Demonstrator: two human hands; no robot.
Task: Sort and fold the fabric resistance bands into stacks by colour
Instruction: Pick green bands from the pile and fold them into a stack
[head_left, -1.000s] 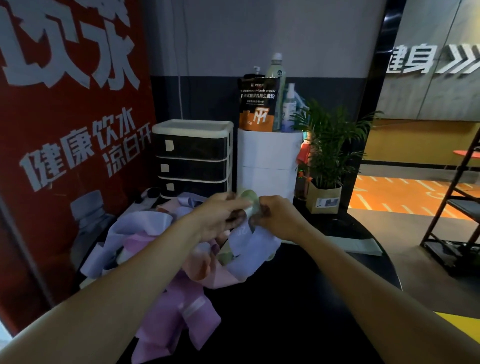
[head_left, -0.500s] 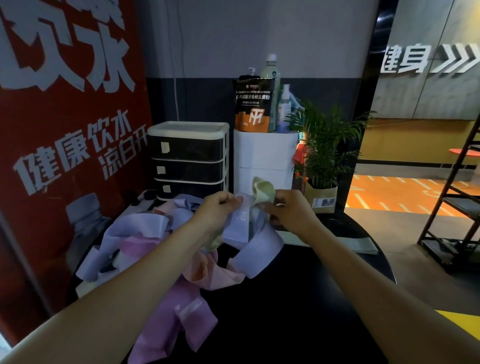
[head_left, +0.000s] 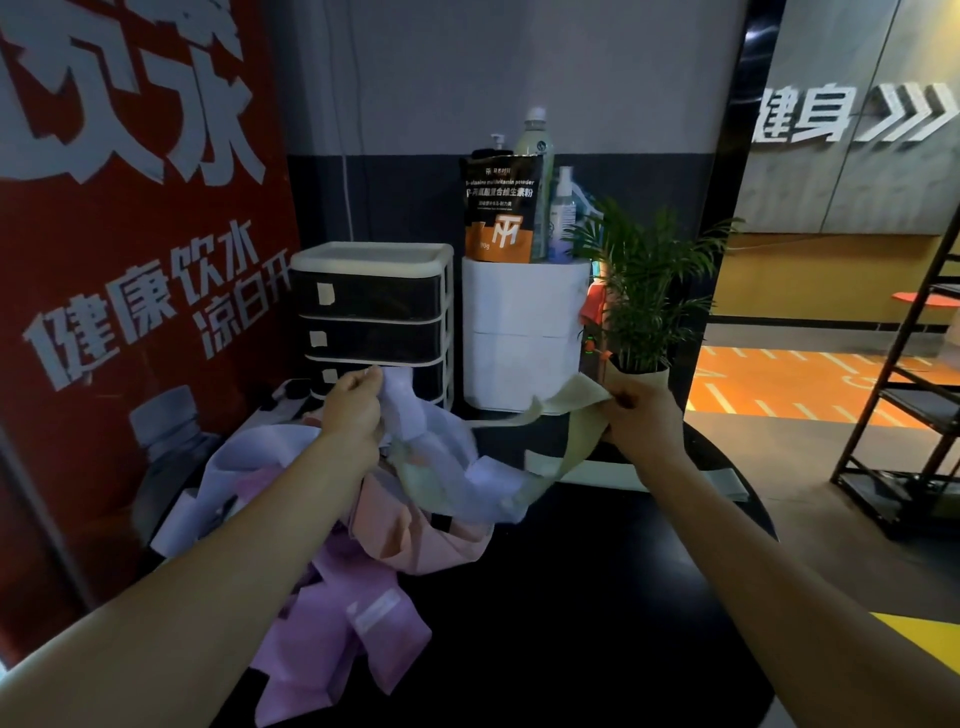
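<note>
Right hand (head_left: 641, 421) at 3 o'clock pinches the green band (head_left: 566, 415), left hand (head_left: 353, 410) pinches the lilac band (head_left: 415, 415), likely to untangle them

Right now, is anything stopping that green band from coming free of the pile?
Yes. The green band, pinched by the right hand, runs down under a lavender band that the left hand holds; its lower loop lies tangled in the pile.
</note>
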